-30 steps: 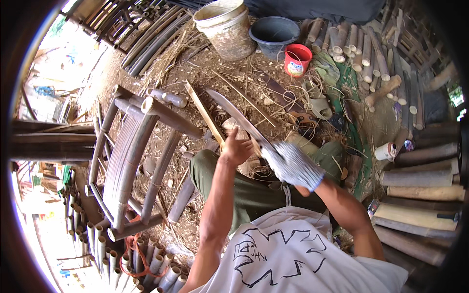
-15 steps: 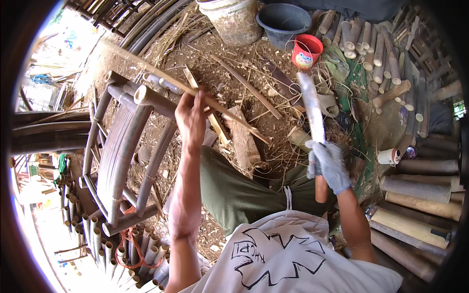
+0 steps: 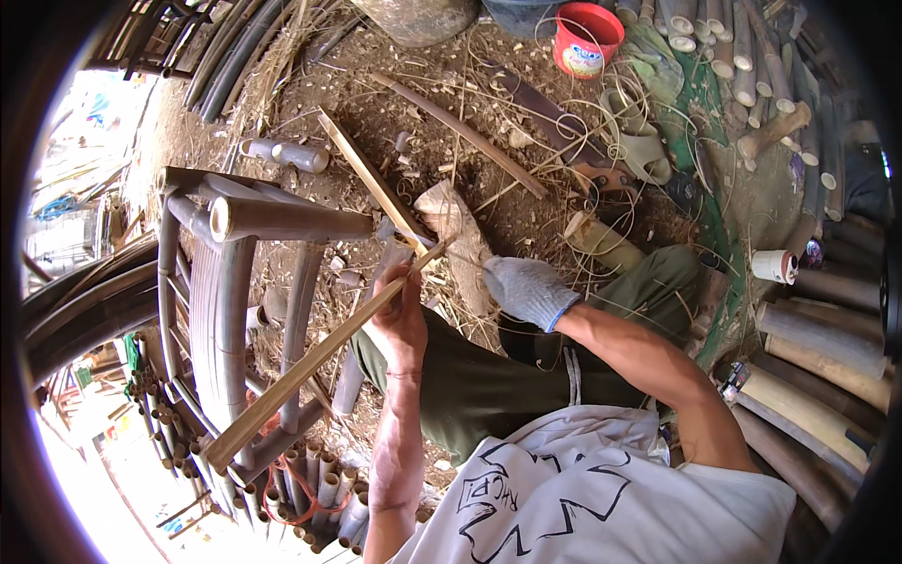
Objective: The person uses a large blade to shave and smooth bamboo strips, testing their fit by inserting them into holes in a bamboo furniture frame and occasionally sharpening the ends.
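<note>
My left hand [image 3: 399, 324] is closed around a long split bamboo strip [image 3: 310, 371]. The strip slants from the lower left up to its far end over a wooden block [image 3: 460, 230] on the ground. Just right of that end, my right hand [image 3: 528, 289], in a grey knit glove, is closed. Half a second ago it gripped a machete by the handle; the blade is now hard to make out and the fingers are turned from view. A second pale bamboo strip [image 3: 371, 179] lies beyond my left hand, its near end close to the held strip.
A bamboo chair frame [image 3: 221, 301] stands at my left. Ahead lie a brown stick [image 3: 460, 130], wood chips and thin curled strands. A red bucket [image 3: 584, 42] stands farther off. Stacked bamboo poles [image 3: 822, 338] line the right, with a white cup [image 3: 773, 266] beside them.
The bamboo strip has swung from pointing far left to slanting down toward the near left. My right hand has moved left and turned, and the machete is no longer raised. The view has shifted.
</note>
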Tool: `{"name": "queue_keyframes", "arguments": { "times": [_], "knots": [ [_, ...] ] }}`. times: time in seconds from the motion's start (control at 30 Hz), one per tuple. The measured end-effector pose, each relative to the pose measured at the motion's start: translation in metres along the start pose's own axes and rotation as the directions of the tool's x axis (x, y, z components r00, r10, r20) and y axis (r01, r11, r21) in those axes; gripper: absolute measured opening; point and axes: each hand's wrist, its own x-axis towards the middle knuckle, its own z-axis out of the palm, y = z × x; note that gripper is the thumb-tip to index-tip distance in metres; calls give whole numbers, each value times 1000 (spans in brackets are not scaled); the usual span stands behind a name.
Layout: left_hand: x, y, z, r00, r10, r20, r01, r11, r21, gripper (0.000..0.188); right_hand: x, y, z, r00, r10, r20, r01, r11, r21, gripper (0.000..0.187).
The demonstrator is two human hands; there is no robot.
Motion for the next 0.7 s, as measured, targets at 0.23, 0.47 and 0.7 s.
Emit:
{"name": "queue_keyframes", "arguments": {
  "times": [0.23,0.47,0.7],
  "knots": [
    [-2,4,0,999,-24,-37,26,999,48,12,26,5,34,998,47,49,-45,998,-36,23],
    [2,3,-4,999,20,-42,-13,987,161,13,28,9,41,983,123,137,-112,990,-90,16],
    [39,-19,12,994,-30,104,-18,902,430,29,-5,-3,10,866,201,-458,-52,947,317,26]
  ]
}}
